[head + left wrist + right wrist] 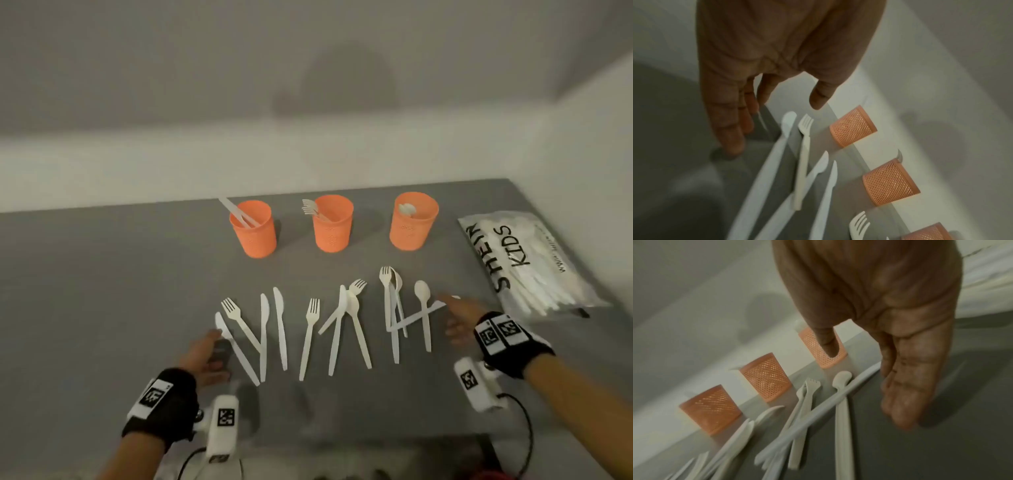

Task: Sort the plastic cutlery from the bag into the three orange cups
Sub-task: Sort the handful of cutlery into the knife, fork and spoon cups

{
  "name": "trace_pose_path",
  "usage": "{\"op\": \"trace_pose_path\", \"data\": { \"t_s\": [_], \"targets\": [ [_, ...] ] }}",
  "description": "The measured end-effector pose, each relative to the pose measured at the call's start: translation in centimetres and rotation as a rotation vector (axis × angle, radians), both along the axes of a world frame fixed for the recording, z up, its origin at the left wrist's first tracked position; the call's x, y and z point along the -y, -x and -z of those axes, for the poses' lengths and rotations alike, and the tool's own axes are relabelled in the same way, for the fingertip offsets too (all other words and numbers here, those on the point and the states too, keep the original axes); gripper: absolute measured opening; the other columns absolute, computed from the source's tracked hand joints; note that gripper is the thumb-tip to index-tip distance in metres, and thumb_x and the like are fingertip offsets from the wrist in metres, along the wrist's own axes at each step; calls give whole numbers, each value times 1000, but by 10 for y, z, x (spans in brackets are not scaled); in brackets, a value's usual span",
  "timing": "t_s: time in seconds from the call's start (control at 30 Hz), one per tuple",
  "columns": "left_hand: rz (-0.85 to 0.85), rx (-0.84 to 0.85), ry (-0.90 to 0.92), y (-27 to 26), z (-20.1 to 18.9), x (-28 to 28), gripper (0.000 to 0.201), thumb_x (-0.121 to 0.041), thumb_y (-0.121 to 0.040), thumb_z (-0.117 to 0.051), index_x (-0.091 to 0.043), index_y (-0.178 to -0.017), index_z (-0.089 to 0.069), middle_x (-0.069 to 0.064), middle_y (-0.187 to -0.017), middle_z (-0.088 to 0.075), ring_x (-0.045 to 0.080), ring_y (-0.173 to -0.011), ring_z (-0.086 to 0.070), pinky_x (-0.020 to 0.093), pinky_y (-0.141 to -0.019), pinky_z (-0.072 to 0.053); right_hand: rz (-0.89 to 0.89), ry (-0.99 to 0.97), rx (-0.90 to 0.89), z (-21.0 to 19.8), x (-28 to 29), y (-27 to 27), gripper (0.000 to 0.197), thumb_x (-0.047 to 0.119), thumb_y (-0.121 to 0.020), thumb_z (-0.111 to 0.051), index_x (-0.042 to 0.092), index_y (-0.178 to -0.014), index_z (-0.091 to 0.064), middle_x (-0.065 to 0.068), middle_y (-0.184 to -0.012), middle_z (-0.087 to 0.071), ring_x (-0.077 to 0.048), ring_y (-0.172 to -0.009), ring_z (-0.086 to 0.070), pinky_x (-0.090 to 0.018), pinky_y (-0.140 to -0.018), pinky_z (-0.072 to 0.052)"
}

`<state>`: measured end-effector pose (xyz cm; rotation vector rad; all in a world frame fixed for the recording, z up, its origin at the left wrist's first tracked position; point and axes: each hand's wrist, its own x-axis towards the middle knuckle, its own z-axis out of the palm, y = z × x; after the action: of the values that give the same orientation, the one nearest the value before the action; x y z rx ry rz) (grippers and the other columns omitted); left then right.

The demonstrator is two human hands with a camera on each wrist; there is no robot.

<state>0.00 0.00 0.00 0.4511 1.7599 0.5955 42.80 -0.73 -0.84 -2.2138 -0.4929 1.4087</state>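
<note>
Three orange mesh cups stand in a row at the back of the grey table [102,291]. The left cup [252,228] holds knives, the middle cup [332,222] forks, the right cup [412,221] spoons. Several white knives, forks and spoons lie fanned out in front of them. My left hand [214,342] hovers, fingers relaxed and empty, beside the leftmost knife [236,349] [772,159]. My right hand [455,315] [890,378] is spread flat and empty at the tip of a slanted knife [419,313] [818,410] that lies across a spoon [422,291].
A clear bag [527,263] printed with black letters, more cutlery inside, lies at the table's right edge beside my right hand. A white wall runs close behind the cups. Bare grey table lies left of the cutlery and along the front edge.
</note>
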Motion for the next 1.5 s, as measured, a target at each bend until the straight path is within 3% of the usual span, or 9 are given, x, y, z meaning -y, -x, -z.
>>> {"op": "trace_pose_path", "data": {
  "t_s": [0.1,0.23,0.43,0.57,0.67,0.77,0.87,1.13,1.5],
  "targets": [
    [81,-33,-10,-25,-6,-22,26,-33,-92,-52,-9,-81,-53,12,-80,-55,26,-69,-53,37,-61,-48,-100,8,61,-7,-23,14,59,47,-89,-53,4,-128,-45,-16,-96,-54,-33,-83,-57,-46,-84,-50],
    [242,-106,-17,-55,12,-51,48,-50,-81,-54,-10,-108,-55,14,-102,-61,31,-89,-61,40,-77,-54,-409,32,191,-13,-45,42,64,45,-95,-42,8,-145,-27,-12,-151,-30,-31,-136,-34,-39,-112,-31],
    [541,-230,-90,-107,58,-71,65,-50,-72,-50,-4,-118,-53,22,-123,-55,41,-111,-55,52,-92,-50,-623,60,221,-2,-55,87,79,59,-86,-46,8,-143,-31,-14,-150,-32,-32,-136,-34,-41,-110,-34],
    [581,-68,-105,-143,25,-54,51,-33,-86,-49,4,-121,-49,22,-108,-54,27,-73,-55,22,-40,-47,-721,13,226,4,-59,111,81,59,-87,-45,5,-144,-28,-17,-152,-25,-33,-141,-20,-42,-112,-29],
    [481,4,-81,-145,14,-51,29,-28,-93,-46,-4,-107,-56,8,-80,-55,16,-63,-51,26,-56,-47,-784,9,380,9,-57,114,85,67,-82,-47,2,-137,-39,-21,-144,-38,-34,-136,-29,-36,-105,-33],
    [424,106,-3,-145,7,-49,28,-35,-93,-45,-12,-105,-57,8,-95,-60,22,-88,-57,39,-81,-49,-862,23,464,7,-54,123,97,72,-72,-57,1,-135,-39,-21,-141,-40,-35,-133,-34,-38,-107,-34],
    [428,135,26,-157,5,-52,31,-40,-92,-46,-15,-106,-55,8,-96,-61,24,-94,-58,44,-93,-45,-950,-41,557,4,-57,141,59,47,-85,-58,8,-128,-46,-16,-133,-47,-35,-127,-40,-40,-104,-33],
    [361,294,88,-173,-4,-51,24,-35,-88,-49,-14,-76,-54,3,-70,-53,13,-55,-54,22,-50,-51,-1080,-59,685,11,-53,146,70,14,-85,-64,17,-142,-25,-19,-145,-22,-38,-133,-26,-46,-104,-36],
    [257,479,-7,-168,-1,-45,35,-41,-90,-49,-7,-93,-57,5,-81,-54,14,-71,-52,24,-60,-44,-975,-195,698,11,-59,149,36,12,-86,-60,3,-119,-52,-18,-124,-57,-34,-114,-55,-37,-90,-46]
  ]
}}
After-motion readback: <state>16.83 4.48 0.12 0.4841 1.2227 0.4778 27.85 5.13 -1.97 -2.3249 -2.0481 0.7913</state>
